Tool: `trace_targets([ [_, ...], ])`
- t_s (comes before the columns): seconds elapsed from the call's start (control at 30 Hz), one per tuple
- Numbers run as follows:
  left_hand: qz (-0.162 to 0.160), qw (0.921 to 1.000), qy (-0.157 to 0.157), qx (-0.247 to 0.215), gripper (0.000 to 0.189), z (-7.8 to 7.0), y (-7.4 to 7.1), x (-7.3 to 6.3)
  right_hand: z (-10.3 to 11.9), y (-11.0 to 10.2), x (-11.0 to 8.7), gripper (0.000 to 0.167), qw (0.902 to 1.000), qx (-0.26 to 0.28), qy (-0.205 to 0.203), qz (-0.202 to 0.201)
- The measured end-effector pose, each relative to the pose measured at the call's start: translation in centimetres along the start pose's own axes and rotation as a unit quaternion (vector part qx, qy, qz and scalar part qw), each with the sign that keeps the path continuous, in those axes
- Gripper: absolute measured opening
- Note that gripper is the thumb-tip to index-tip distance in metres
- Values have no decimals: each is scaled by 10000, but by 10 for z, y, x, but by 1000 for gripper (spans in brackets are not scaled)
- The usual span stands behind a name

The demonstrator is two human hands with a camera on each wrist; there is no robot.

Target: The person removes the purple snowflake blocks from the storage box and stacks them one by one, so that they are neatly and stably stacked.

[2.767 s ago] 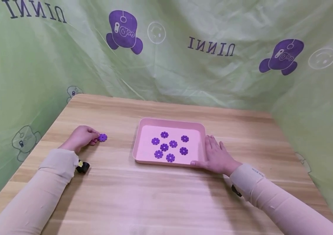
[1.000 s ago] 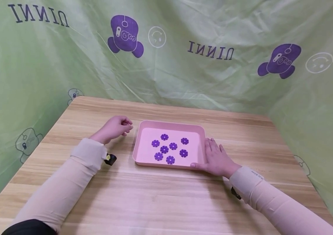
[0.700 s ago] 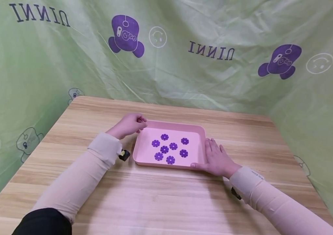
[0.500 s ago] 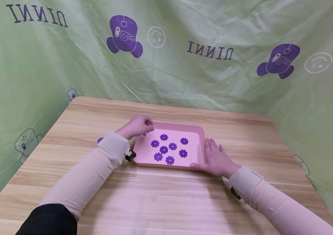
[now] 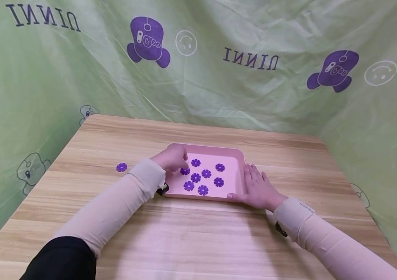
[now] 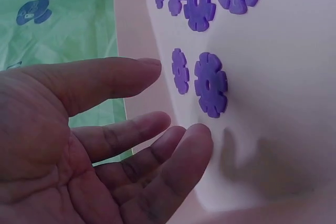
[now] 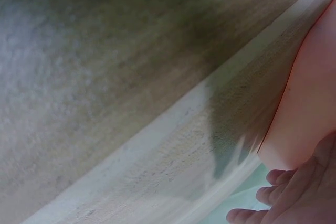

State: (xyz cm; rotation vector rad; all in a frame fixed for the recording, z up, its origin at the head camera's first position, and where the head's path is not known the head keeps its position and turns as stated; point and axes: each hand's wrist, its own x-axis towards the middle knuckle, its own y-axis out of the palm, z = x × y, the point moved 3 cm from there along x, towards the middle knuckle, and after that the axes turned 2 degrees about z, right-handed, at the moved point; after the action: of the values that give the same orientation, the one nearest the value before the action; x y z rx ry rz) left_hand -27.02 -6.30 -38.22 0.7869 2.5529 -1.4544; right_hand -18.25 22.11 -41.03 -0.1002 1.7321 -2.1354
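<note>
My left hand (image 5: 172, 158) reaches over the left side of a pink tray (image 5: 216, 197). In the left wrist view its thumb and fingers are apart, with nothing between them, close to a purple notched disc (image 6: 211, 85). Several more flat purple flower-shaped discs, such as one disc (image 5: 203, 190), lie spread on the tray floor. A single purple disc (image 5: 122, 167) lies on the table left of the tray. My right hand (image 5: 259, 188) rests against the tray's right wall, fingers extended and thumb along the front rim. The right wrist view shows its fingers beside the pink wall (image 7: 310, 93).
The tray stands on a wood-grain table (image 5: 198, 237). A green printed curtain (image 5: 205, 89) hangs behind the table and along its sides. A black wrist device (image 5: 162, 189) sits under the left cuff, close to the tray's front left corner.
My left hand set the purple disc on the table at left, then moved right and into the tray, its fingers parting. My right hand stays at the tray's right side.
</note>
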Motion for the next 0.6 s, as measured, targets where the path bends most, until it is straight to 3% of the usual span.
trace_targets([
  [0.13, -22, 9986, 90, 517, 14, -4, 1, 5, 0, -1, -1, 126, 10000, 48, 24, 40],
  [0.27, -49, 9906, 248, 1346, 27, -12, 2, 10, 1, -2, -2, 125, 9999, 92, 54, 25],
  [0.37, 55, 9825, 183, 1855, 29, -18, 5, 10, 1, -2, -2, 125, 9999, 109, 49, 5],
  [0.5, 303, 9736, 19, 2263, 23, -25, 8, 6, 2, -2, -2, 126, 9999, 124, 34, 28],
  [0.6, 444, 9674, 86, 2492, 19, -30, 10, 3, 2, -3, -2, 126, 10000, 74, 6, -8],
])
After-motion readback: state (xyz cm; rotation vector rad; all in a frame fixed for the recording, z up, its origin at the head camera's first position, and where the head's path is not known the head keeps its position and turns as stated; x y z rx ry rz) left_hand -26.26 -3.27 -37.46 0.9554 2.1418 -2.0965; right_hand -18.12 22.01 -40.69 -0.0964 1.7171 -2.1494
